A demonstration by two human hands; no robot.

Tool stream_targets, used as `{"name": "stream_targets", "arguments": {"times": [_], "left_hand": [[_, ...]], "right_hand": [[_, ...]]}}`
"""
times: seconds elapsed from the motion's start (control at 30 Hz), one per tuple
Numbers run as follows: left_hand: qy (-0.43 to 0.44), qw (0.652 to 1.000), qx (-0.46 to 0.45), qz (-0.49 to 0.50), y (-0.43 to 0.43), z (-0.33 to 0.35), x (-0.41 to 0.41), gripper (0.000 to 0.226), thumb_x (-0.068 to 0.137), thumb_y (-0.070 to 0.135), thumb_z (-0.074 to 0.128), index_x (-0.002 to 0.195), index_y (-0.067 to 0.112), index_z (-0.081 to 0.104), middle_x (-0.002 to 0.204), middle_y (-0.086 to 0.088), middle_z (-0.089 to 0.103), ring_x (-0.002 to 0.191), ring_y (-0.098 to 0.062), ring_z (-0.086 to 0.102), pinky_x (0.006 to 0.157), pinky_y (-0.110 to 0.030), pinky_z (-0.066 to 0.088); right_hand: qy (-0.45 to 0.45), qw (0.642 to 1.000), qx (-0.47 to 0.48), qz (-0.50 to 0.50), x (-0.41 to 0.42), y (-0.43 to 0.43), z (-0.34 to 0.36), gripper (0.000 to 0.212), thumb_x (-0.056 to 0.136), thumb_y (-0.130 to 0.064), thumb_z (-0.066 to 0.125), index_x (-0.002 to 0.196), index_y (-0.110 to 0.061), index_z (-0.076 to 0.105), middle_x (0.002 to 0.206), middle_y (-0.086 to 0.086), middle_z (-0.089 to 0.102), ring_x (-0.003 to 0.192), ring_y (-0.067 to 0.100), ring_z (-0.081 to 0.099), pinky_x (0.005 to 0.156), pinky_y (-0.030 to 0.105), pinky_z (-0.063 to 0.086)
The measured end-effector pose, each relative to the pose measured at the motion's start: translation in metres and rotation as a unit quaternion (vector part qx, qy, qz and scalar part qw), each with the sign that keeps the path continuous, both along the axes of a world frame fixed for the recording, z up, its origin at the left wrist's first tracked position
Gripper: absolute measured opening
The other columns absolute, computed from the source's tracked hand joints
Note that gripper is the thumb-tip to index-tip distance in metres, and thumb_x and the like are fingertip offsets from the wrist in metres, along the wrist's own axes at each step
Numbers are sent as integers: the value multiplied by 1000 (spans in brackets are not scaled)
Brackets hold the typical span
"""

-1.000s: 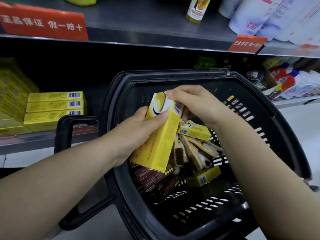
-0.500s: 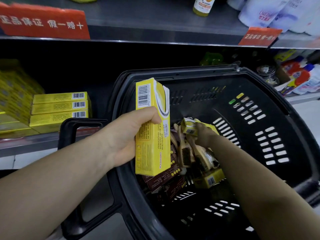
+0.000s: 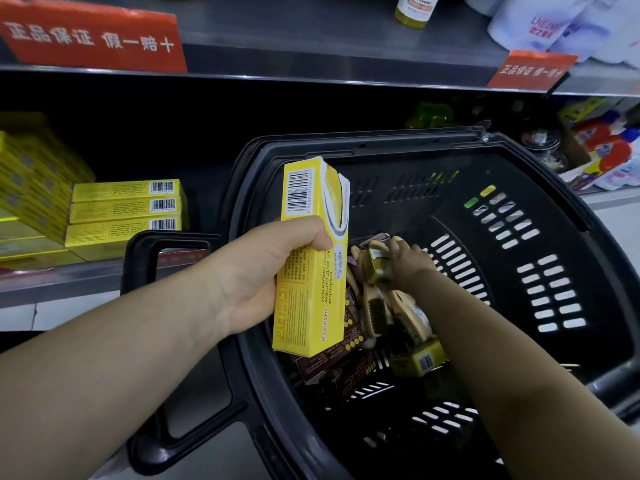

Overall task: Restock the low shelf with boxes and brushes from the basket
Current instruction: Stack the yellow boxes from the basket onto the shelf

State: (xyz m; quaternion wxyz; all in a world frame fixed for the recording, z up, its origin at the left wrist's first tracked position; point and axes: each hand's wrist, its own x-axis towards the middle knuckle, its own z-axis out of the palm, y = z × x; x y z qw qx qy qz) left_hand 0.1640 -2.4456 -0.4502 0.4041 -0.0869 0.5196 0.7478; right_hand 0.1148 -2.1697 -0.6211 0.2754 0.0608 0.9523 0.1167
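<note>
My left hand point(image 3: 256, 271) grips a tall yellow box point(image 3: 311, 265) upright over the left rim of the black basket point(image 3: 540, 168). My right hand point(image 3: 408, 261) is down inside the basket, fingers closed on a small yellow box point(image 3: 377, 266) among wooden brushes point(image 3: 384, 313). Brown boxes point(image 3: 332, 362) and another yellow box point(image 3: 420, 360) lie on the basket floor. On the low shelf point(image 3: 62, 282) at the left sits a stack of three yellow boxes point(image 3: 126, 209).
More yellow boxes point(image 3: 31, 181) fill the shelf's far left. The basket handle point(image 3: 145, 258) sticks out toward the shelf edge. Red price signs point(image 3: 93, 39) hang on the upper shelf; bottles point(image 3: 609, 150) crowd the right side of the low shelf.
My right hand let go of the tall yellow box, dropped into the basket and closed on a small yellow box. My left hand turned the tall box upright.
</note>
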Motion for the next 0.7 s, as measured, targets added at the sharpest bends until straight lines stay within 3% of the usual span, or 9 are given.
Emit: {"name": "stream_targets", "arguments": {"times": [0.1,0.17,0.27,0.33,0.47,0.53,0.63,0.67,0.7], "left_hand": [[9,1000,4,3,3,2,-1,21,81,12,54,97,15,67,93,-12,63,82,-26,62,71,-39,57],[12,1000,5,4,3,0,-1,22,80,13,55,99,15,66,93,-11,62,84,-26,60,73,-40,56],[16,1000,14,13,3,0,-1,22,80,13,55,100,16,64,93,-10,60,83,-25,59,72,-38,56],[18,1000,15,21,3,1,0,23,81,13,54,102,16,61,94,-9,58,84,-25,57,72,-38,55],[22,998,32,53,-1,4,1,18,81,13,55,97,17,62,91,-9,62,79,-23,62,70,-38,57],[27,997,35,58,-10,7,2,18,76,13,58,93,16,64,88,-9,63,73,-22,64,62,-37,58],[51,998,6,42,-23,21,0,17,66,13,62,82,8,67,76,-13,64,58,-13,66,57,-34,58],[79,996,-23,42,-30,23,-3,7,74,9,59,74,3,62,70,-16,61,49,-6,63,60,-33,56],[92,994,-28,60,-40,22,-3,18,85,8,52,69,1,56,66,-16,57,44,-2,60,65,-32,53]], "right_hand": [[-56,997,-36,30,-2,-3,17,98,69,-46,77,148,-24,23,150,12,27,132,31,33,106,39,33],[-94,971,-210,-59,-6,1,42,94,66,-42,80,145,-24,33,144,7,39,128,27,42,104,34,37],[-139,830,-518,-155,-3,-6,87,69,60,-40,83,122,-24,56,120,-5,65,113,14,60,103,36,42],[-130,716,-660,-186,-2,-17,106,79,47,-44,87,116,-17,59,110,0,70,104,17,65,93,35,50],[-138,533,-815,-181,-2,-50,140,61,48,-36,87,99,-10,69,92,8,72,85,23,68,78,38,55],[-130,475,-851,-183,1,-65,153,52,54,-26,82,99,-5,68,88,11,72,80,25,69,76,37,56],[-52,516,-814,-262,7,-86,167,41,76,-32,61,110,-10,59,80,6,72,69,20,68,67,32,55],[-36,539,-793,-281,9,-93,173,36,86,-35,51,116,-16,56,78,5,72,66,18,67,65,31,55],[-22,562,-777,-281,11,-101,180,31,94,-35,43,123,-27,53,80,5,71,64,17,66,63,31,56]]}}
